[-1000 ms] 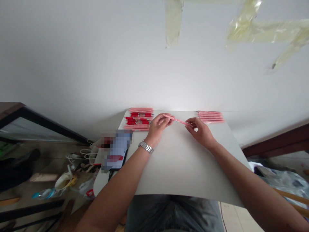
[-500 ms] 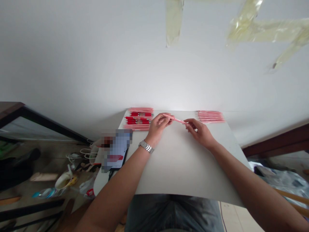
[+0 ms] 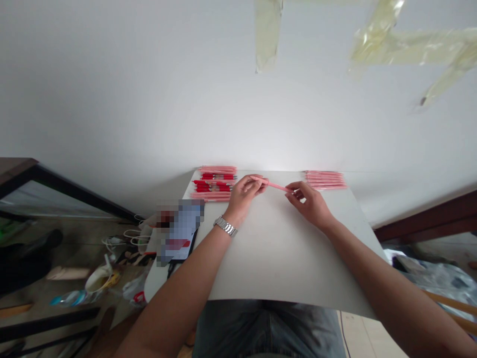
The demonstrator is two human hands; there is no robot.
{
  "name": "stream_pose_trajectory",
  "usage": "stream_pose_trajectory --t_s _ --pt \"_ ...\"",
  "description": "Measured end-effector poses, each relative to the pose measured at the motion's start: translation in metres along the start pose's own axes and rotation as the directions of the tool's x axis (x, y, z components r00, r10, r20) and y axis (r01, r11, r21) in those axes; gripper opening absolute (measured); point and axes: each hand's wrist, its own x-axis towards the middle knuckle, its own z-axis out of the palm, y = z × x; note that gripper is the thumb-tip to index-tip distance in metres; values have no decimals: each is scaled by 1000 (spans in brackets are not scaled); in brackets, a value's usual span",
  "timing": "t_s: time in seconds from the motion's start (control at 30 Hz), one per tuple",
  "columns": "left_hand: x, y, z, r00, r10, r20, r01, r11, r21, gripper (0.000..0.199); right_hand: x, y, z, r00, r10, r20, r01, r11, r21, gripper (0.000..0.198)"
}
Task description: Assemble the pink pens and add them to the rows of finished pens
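Note:
A slim pink pen [image 3: 276, 187] is held level above the white table [image 3: 276, 248], stretched between both hands. My left hand [image 3: 246, 191], with a metal watch [image 3: 225, 225] on its wrist, is closed round the pen's left part. The fingertips of my right hand [image 3: 307, 201] pinch its right end and partly hide it. Just left of my left hand lie red pens [image 3: 212, 186] between rows of pink pens [image 3: 210, 196]. Beyond my right hand is a neat row of pink pens [image 3: 325, 180] in clear wrapping.
A blurred-out tablet or phone [image 3: 182, 231] lies at the table's left edge. The white wall [image 3: 223, 99] with tape strips [image 3: 267, 35] rises behind the table. Cables, a cup [image 3: 97, 279] and a bottle [image 3: 72, 298] are on the floor at left; plastic bags [image 3: 439, 278] lie at right.
The pen has turned a little in my hands, so the pale marking on it no longer shows. My right fingers have shifted slightly along its end. The left hand has hardly moved.

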Motion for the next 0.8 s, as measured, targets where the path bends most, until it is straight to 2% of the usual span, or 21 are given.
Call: stream_pose_trajectory --t_s 0.3,0.6,0.8 --pt "-1 3 1 1000 -7 24 6 1000 7 29 1 -6 -4 995 13 95 -19 998 53 32" --pt "0 -1 0 1000 -21 -22 21 1000 0 31 -2 2 1 1000 23 12 -23 999 45 37" --pt "1 -5 -2 999 -39 -35 39 999 -11 33 -1 1 -1 1000 4 -20 -4 1000 15 28"
